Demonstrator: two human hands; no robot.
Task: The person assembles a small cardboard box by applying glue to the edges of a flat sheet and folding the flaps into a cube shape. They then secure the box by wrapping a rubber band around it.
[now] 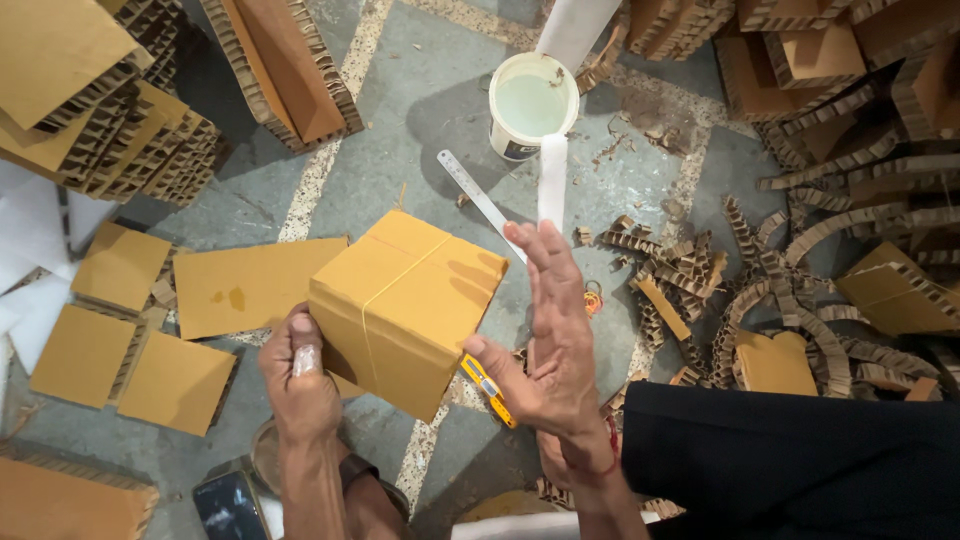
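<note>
Cardboard box [405,310] was held above the floor [420,150], tilted, one corner up. Left hand [298,385] was clamped on box's lower-left edge, thumb on top w/ white glue smear. Right hand [550,340] was kept flat against box's right side, fingers [548,262] straight and together, thumb just at the edge; not gripping. Yellow utility knife [488,388] was seen below, near right thumb. Metal ruler [480,200] and white bucket [532,105] of pale liquid lay on floor beyond box; cardboard sheets [240,288] to the left, corrugated scraps [700,270] to the right. Judged: side panel best pressed evenly w/ whole palm while left hand braces, so seam sets square.
</note>
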